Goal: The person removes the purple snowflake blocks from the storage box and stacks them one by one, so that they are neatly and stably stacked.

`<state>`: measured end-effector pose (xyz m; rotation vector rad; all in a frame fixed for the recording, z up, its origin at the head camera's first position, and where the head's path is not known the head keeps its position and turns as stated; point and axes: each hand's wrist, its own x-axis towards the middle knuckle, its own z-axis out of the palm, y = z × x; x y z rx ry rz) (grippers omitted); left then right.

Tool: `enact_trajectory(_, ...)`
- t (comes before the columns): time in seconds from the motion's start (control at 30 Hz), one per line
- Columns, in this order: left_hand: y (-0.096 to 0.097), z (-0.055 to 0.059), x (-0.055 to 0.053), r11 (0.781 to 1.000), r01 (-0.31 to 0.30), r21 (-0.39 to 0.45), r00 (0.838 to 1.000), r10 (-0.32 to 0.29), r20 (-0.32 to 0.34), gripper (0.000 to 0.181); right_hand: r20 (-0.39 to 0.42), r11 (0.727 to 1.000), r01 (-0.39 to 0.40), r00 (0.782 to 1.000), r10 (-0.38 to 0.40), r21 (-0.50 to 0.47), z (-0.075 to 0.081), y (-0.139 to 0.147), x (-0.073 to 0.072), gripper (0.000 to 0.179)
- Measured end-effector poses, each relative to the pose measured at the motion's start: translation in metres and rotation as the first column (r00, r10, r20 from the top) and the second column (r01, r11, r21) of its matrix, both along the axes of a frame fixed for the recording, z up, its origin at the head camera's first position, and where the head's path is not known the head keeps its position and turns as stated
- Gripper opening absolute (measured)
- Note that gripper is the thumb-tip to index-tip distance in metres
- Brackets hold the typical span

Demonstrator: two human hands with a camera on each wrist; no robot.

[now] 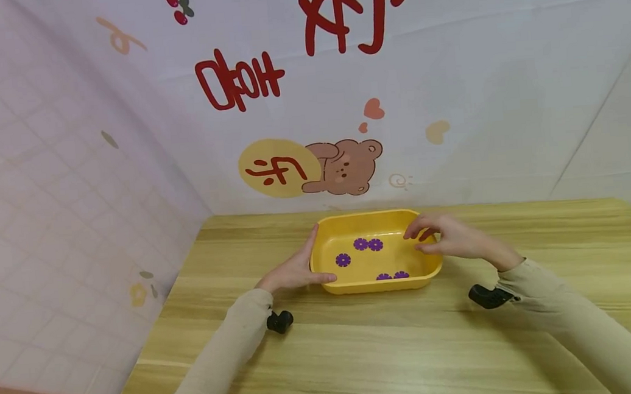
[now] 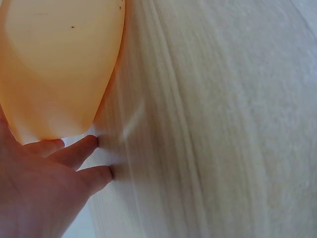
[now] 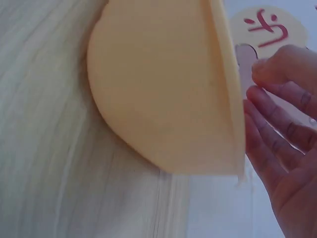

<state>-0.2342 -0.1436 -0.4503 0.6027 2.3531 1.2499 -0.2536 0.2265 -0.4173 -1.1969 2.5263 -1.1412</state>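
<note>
A yellow plastic basin [image 1: 377, 286] stands on the table with several purple snowflake-shaped discs inside. One disc [image 1: 343, 260] lies near the left end, and a side-by-side pair [image 1: 375, 244] sits further back. Two more discs [image 1: 401, 274] are partly hidden by the front wall. My left hand [image 1: 296, 273] holds the basin's left end, thumb over the rim; in the left wrist view its fingertips [image 2: 90, 142] rest low against the outer wall. Over the right end hangs my right hand [image 1: 450, 238], fingers loosely bent, thumb apart from them, nothing between them.
The wood-grain table [image 1: 326, 355] extends in front of the basin and to both sides. Close behind it rises a white wall covering [image 1: 488, 148] printed with a bear and red characters. Black wrist devices [image 1: 280, 321] hang below both sleeves.
</note>
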Motion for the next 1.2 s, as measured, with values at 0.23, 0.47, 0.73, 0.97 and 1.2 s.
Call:
enact_trajectory(0.23,-0.002,0.000,0.002,1.000,-0.005,0.014,1.000,0.005,0.021,0.122,0.073,0.987,-0.157,0.985,0.155,0.016,-0.003,-0.025,-0.001,0.022)
enact_trajectory(0.47,-0.003,-0.002,0.001,1.000,-0.002,0.009,1.000,0.002,0.018,0.122,0.136,0.972,-0.236,0.963,0.234,0.002,-0.014,-0.040,-0.003,0.019)
enact_trajectory(0.73,-0.002,-0.001,0.001,1.000,0.002,0.030,1.000,-0.003,0.027,0.122,0.270,0.944,-0.322,0.917,0.294,0.064,-0.021,-0.057,-0.006,0.019)
enact_trajectory(0.97,-0.001,-0.003,0.001,1.000,0.001,0.019,1.000,-0.001,0.027,0.122,0.328,0.927,-0.368,0.886,0.327,0.072,-0.031,-0.066,-0.009,0.023)
enact_trajectory(1.2,0.000,-0.002,-0.001,1.000,0.006,0.024,1.000,-0.006,0.019,0.123,0.312,0.916,-0.389,0.886,0.343,0.097,-0.034,-0.069,-0.009,0.018)
